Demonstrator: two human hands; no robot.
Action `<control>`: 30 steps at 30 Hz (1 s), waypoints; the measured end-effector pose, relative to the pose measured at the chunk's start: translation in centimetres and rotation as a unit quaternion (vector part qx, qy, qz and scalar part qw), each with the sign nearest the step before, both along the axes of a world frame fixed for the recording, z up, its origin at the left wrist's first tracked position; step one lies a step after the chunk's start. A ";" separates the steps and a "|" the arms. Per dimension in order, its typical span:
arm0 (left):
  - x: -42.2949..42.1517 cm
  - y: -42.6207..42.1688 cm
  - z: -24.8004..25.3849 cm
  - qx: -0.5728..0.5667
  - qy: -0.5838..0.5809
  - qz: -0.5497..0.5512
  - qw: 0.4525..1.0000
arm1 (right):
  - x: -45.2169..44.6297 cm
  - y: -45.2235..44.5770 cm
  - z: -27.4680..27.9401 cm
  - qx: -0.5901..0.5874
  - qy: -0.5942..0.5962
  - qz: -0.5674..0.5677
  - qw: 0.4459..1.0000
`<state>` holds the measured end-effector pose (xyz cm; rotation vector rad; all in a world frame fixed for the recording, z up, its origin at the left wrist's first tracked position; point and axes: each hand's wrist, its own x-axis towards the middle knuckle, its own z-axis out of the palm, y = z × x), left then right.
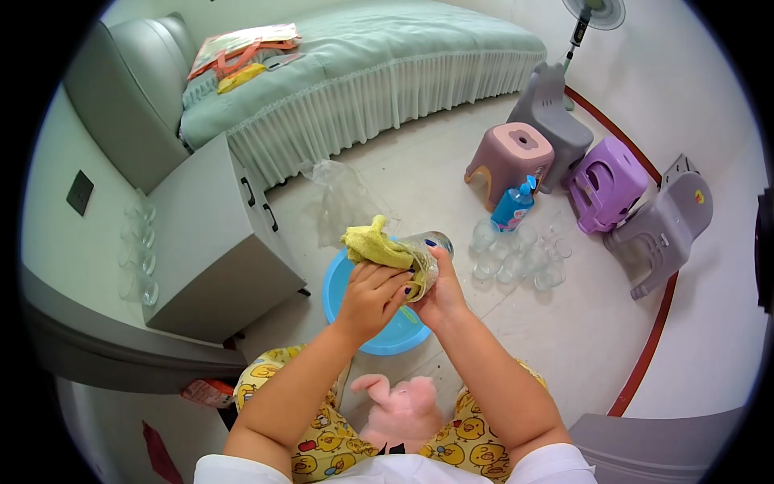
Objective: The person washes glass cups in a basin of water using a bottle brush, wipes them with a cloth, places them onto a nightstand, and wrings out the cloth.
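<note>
Clear, patterned glass cup [425, 273] sits tilted near mid-frame, above the round blue plastic basin [330, 294]; right hand [442, 300] is closed around its side, left hand [372, 297] presses a yellow-green fabric cloth [377, 245] against it. Judged rigid, fairly light, breakable and slippery if wet, best held round the wall, clear of the rim; the cloth looks soft and pliable. Both forearms reach forward from lower frame, converging, left fingers slanting across.
</note>
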<state>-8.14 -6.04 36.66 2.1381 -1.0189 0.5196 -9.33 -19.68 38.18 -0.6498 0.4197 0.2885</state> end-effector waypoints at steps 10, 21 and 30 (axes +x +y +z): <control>0.0 -1.9 -0.4 -0.127 0.126 0.202 0.963 | -0.9 0.4 -1.1 0.060 -0.011 0.053 0.997; 1.0 -1.5 -1.0 -0.183 0.252 0.137 0.940 | -1.8 0.8 -2.1 0.031 -0.012 0.053 0.998; 1.4 0.2 -0.5 -0.113 0.120 0.065 0.984 | -1.4 0.2 -2.6 0.006 -0.002 0.095 0.995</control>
